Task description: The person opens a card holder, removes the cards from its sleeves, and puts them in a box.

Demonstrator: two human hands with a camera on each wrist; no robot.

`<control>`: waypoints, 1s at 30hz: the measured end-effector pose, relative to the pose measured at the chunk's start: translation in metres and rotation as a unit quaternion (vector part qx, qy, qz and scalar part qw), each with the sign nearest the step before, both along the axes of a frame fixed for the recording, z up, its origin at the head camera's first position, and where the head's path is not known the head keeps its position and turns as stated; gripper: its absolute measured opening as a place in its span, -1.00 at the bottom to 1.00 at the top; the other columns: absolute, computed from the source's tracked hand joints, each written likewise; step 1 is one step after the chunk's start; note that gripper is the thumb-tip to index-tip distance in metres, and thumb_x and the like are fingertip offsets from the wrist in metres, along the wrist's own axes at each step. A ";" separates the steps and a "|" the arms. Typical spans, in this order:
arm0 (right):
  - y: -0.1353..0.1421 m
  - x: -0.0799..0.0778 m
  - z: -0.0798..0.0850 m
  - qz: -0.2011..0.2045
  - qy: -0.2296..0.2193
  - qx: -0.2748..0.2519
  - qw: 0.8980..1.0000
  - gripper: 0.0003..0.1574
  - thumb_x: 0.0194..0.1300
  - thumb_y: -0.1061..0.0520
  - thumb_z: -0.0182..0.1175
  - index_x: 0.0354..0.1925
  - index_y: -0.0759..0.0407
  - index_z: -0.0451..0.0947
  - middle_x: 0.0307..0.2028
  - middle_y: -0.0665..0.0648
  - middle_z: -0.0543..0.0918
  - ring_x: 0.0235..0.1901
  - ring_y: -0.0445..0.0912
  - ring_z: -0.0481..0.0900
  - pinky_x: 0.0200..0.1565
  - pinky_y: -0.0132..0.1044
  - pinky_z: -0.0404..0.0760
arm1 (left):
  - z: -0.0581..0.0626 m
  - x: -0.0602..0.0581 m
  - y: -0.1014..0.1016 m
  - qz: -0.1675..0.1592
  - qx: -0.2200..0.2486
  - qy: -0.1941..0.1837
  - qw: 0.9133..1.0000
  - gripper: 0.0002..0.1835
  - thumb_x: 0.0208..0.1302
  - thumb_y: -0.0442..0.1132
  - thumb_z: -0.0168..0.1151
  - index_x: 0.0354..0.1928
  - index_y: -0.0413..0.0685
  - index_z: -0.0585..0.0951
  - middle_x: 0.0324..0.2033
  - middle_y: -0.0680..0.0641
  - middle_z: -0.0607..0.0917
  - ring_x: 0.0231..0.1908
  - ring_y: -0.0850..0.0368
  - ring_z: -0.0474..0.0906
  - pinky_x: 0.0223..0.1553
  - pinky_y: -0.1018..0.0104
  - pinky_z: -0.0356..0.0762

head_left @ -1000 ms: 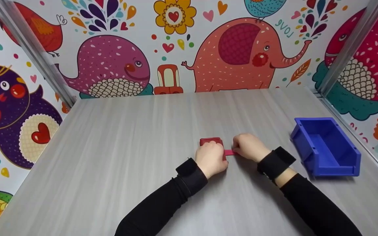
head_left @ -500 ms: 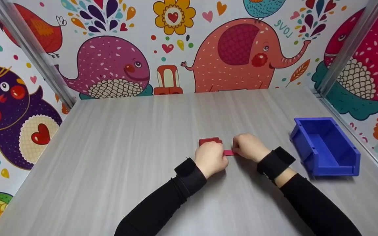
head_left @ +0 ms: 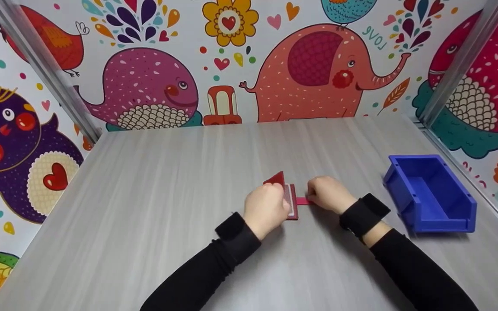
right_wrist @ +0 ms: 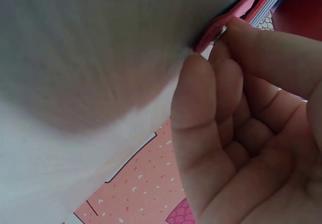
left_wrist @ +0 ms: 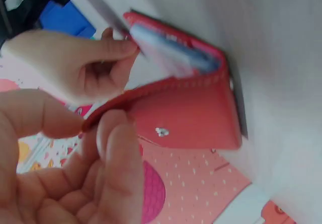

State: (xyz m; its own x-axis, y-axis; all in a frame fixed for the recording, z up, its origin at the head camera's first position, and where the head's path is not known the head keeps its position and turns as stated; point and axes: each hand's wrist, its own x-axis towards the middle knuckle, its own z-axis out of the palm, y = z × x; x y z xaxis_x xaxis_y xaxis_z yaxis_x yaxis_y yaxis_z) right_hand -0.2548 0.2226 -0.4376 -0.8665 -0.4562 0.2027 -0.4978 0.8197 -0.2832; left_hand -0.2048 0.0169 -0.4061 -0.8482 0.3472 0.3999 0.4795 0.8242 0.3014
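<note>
A small red card wallet (head_left: 293, 215) lies on the table with its cover (head_left: 276, 178) tilted up. My left hand (head_left: 265, 210) pinches the edge of that cover between thumb and fingers. A snap stud (left_wrist: 162, 132) shows on the cover in the left wrist view, and clear card sleeves (left_wrist: 173, 53) appear inside. From the wallet's right side runs a pinkish-red strap (head_left: 302, 201). My right hand (head_left: 330, 194) grips the strap's end by thumb and fingertips, close to the tabletop. In the right wrist view, the strap's tip (right_wrist: 214, 35) sits at the thumb; part of it is hidden.
To the right of my right hand stands a blue plastic bin (head_left: 443, 224). The pale wood-grain table (head_left: 167, 194) is bounded by printed panels (head_left: 227, 65) at the back and both sides, joined by metal posts.
My left hand has moved left and lifted the wallet's cover, so the inside now shows. My right hand stays in place on the strap.
</note>
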 end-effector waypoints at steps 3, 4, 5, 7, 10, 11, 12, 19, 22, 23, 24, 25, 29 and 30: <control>0.000 0.000 0.001 -0.003 -0.003 0.004 1.000 -0.79 0.05 0.36 0.30 -0.59 0.14 0.53 -0.59 0.02 0.52 -0.53 -0.08 0.45 -0.41 -0.14 0.50 | 0.004 0.002 -0.011 0.012 0.021 -0.016 1.000 -0.89 0.01 -0.35 0.22 -0.57 -0.08 0.50 -0.64 -0.02 0.56 -0.66 0.08 0.44 -0.62 0.16 0.41; 0.000 0.000 0.001 -0.004 -0.004 0.006 1.000 -0.79 0.05 0.36 0.30 -0.59 0.14 0.53 -0.59 0.02 0.52 -0.53 -0.08 0.45 -0.40 -0.14 0.49 | 0.005 0.002 -0.015 0.015 0.028 -0.023 0.999 -0.89 0.00 -0.35 0.22 -0.58 -0.07 0.50 -0.66 0.00 0.54 -0.67 0.09 0.41 -0.63 0.17 0.39; 0.000 0.000 0.001 -0.004 -0.005 0.007 1.000 -0.79 0.06 0.36 0.30 -0.59 0.14 0.53 -0.59 0.02 0.52 -0.53 -0.08 0.45 -0.40 -0.14 0.49 | 0.005 0.002 -0.018 0.018 0.036 -0.026 0.999 -0.88 -0.01 -0.36 0.22 -0.59 -0.06 0.49 -0.68 0.01 0.52 -0.68 0.10 0.38 -0.65 0.17 0.36; 0.000 0.000 0.001 -0.002 -0.005 0.008 1.000 -0.79 0.07 0.35 0.30 -0.58 0.14 0.54 -0.58 0.02 0.52 -0.53 -0.09 0.45 -0.40 -0.14 0.49 | 0.006 0.002 -0.025 0.021 0.047 -0.029 0.998 -0.85 -0.03 -0.37 0.21 -0.63 -0.03 0.46 -0.71 0.05 0.47 -0.70 0.14 0.31 -0.67 0.20 0.29; -0.001 0.001 0.002 -0.008 -0.009 0.011 1.000 -0.79 0.07 0.36 0.29 -0.58 0.14 0.54 -0.58 0.02 0.52 -0.53 -0.09 0.44 -0.40 -0.15 0.48 | 0.005 0.002 -0.035 0.021 0.055 -0.031 0.998 -0.79 -0.06 -0.37 0.19 -0.68 0.01 0.39 -0.73 0.10 0.36 -0.69 0.18 0.20 -0.67 0.25 0.20; -0.001 0.001 0.002 -0.010 -0.011 0.012 1.000 -0.79 0.07 0.36 0.29 -0.58 0.14 0.53 -0.58 0.02 0.51 -0.53 -0.09 0.43 -0.41 -0.15 0.48 | 0.004 0.001 -0.038 0.022 0.056 -0.034 0.998 -0.76 -0.07 -0.37 0.18 -0.69 0.03 0.36 -0.73 0.11 0.32 -0.68 0.18 0.17 -0.67 0.26 0.17; -0.001 0.001 0.003 -0.013 -0.014 0.013 1.000 -0.79 0.06 0.36 0.29 -0.58 0.14 0.53 -0.58 0.01 0.51 -0.53 -0.09 0.43 -0.41 -0.15 0.47 | 0.004 0.001 -0.040 0.022 0.056 -0.039 0.997 -0.74 -0.07 -0.37 0.18 -0.70 0.05 0.33 -0.72 0.12 0.29 -0.67 0.19 0.15 -0.66 0.27 0.16; -0.003 0.002 0.004 -0.022 -0.024 0.017 0.999 -0.78 0.06 0.37 0.29 -0.58 0.14 0.51 -0.59 0.01 0.49 -0.53 -0.09 0.41 -0.40 -0.16 0.46 | 0.003 0.003 -0.055 0.028 0.054 -0.074 0.995 -0.72 -0.06 -0.34 0.16 -0.72 0.07 0.28 -0.73 0.13 0.26 -0.66 0.19 0.16 -0.62 0.29 0.14; -0.003 0.002 0.003 -0.021 -0.021 0.018 0.999 -0.78 0.06 0.37 0.28 -0.58 0.13 0.51 -0.59 0.01 0.49 -0.53 -0.08 0.41 -0.40 -0.15 0.47 | 0.002 0.004 -0.060 0.030 0.057 -0.092 0.994 -0.74 -0.05 -0.33 0.15 -0.70 0.07 0.30 -0.74 0.13 0.29 -0.66 0.18 0.19 -0.61 0.28 0.16; -0.003 0.002 0.003 -0.021 -0.020 0.018 0.999 -0.78 0.06 0.38 0.28 -0.59 0.14 0.51 -0.59 0.01 0.48 -0.53 -0.08 0.41 -0.40 -0.15 0.47 | 0.002 0.005 -0.062 0.029 0.058 -0.095 0.993 -0.75 -0.05 -0.34 0.15 -0.69 0.07 0.31 -0.74 0.13 0.30 -0.66 0.17 0.20 -0.60 0.28 0.17; -0.003 0.001 0.003 -0.019 -0.018 0.017 0.999 -0.78 0.05 0.38 0.27 -0.59 0.14 0.51 -0.59 0.02 0.48 -0.53 -0.08 0.41 -0.40 -0.15 0.47 | 0.001 0.005 -0.064 0.028 0.058 -0.100 0.993 -0.75 -0.04 -0.34 0.15 -0.69 0.07 0.32 -0.74 0.13 0.31 -0.66 0.17 0.21 -0.60 0.28 0.17; -0.003 0.001 0.003 -0.019 -0.017 0.017 1.000 -0.78 0.05 0.38 0.27 -0.59 0.14 0.51 -0.59 0.02 0.48 -0.53 -0.08 0.42 -0.40 -0.15 0.47 | 0.001 0.006 -0.065 0.028 0.056 -0.102 0.993 -0.76 -0.04 -0.34 0.14 -0.69 0.07 0.33 -0.74 0.13 0.31 -0.66 0.17 0.21 -0.60 0.28 0.17; -0.002 0.002 0.002 -0.016 -0.014 0.015 1.000 -0.77 0.06 0.40 0.28 -0.58 0.15 0.51 -0.59 0.03 0.49 -0.53 -0.07 0.43 -0.39 -0.14 0.48 | -0.002 0.007 -0.072 0.030 0.045 -0.110 0.992 -0.76 -0.04 -0.35 0.14 -0.70 0.06 0.34 -0.75 0.12 0.34 -0.66 0.16 0.22 -0.61 0.28 0.17; -0.002 0.002 0.002 -0.016 -0.014 0.015 1.000 -0.77 0.06 0.40 0.28 -0.58 0.15 0.51 -0.59 0.03 0.50 -0.52 -0.07 0.43 -0.39 -0.14 0.49 | -0.002 0.007 -0.074 0.031 0.040 -0.113 0.992 -0.75 -0.04 -0.35 0.14 -0.71 0.06 0.33 -0.75 0.12 0.34 -0.66 0.16 0.22 -0.61 0.28 0.16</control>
State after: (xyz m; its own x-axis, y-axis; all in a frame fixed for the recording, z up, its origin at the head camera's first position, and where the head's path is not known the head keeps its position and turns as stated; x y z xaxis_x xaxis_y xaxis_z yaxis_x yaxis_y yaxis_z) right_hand -0.2531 0.2203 -0.4355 -0.8859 -0.4338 0.1645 -0.4634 0.8436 -0.2713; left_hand -0.1982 -0.0567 -0.4084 -0.9384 0.2657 0.2211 0.3406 0.8194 0.4611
